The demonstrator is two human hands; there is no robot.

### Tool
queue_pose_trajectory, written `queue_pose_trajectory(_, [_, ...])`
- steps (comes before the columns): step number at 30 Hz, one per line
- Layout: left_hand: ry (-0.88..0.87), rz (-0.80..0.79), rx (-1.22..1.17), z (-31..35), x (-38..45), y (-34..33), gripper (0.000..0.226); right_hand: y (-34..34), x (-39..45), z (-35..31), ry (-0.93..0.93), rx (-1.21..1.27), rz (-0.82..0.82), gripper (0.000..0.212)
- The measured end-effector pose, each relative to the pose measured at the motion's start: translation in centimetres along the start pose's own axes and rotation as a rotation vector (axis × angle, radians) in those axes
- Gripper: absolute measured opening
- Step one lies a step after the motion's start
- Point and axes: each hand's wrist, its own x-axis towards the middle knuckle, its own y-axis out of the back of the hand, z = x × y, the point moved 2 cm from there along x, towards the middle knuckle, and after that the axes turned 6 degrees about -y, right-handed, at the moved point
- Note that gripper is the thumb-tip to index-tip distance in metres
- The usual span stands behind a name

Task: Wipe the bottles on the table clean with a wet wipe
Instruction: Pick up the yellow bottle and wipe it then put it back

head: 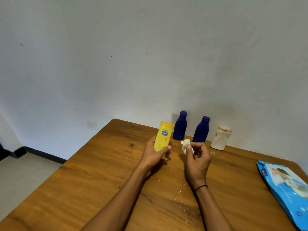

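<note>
Near the frame's centre, the left hand grips the yellow bottle by its lower half, lifted and tilted, probably so its label side is exposed for wiping. Just right of it, the right hand pinches a crumpled wet wipe between thumb and fingers, close to the bottle but apart from it. Behind them, two blue bottles and a white bottle stand along the table's far edge by the wall. The wipes pack lies at lower right, near the table's edge; bare wood toward the lower left leaves room.
</note>
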Motion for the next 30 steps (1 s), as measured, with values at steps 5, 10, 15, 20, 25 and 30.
queue_pose_trajectory(5, [0.093, -0.162, -0.278, -0.3, -2.9, -0.5, 0.044, -0.2, -1.4, -1.4, 0.213, -0.115, 0.019, 0.011])
queue_pose_trajectory(10, [0.176, -0.150, -0.432, -1.1, -2.4, -0.7, 0.066, -0.8, -2.7, -1.7, 0.553, -0.323, -0.116, 0.012])
queue_pose_trajectory(15, [0.157, -0.149, -0.454, -1.7, -1.4, -0.5, 0.076, -1.8, -3.3, -1.2, 0.715, -0.505, -0.319, 0.010])
queue_pose_trajectory(20, [0.116, -0.232, -0.267, -1.7, -2.0, -0.9, 0.081, -1.4, -3.0, -1.2, 0.650, -0.496, -0.242, 0.009])
queue_pose_trajectory(25, [0.103, -0.334, -0.194, -1.8, -3.2, -1.5, 0.062, 0.0, -1.6, -1.4, 0.483, -0.448, 0.077, 0.017])
queue_pose_trajectory(30, [0.132, -0.293, -0.172, -1.5, -3.6, -1.4, 0.060, 0.0, -1.5, -2.0, 0.451, -0.393, 0.081, 0.012])
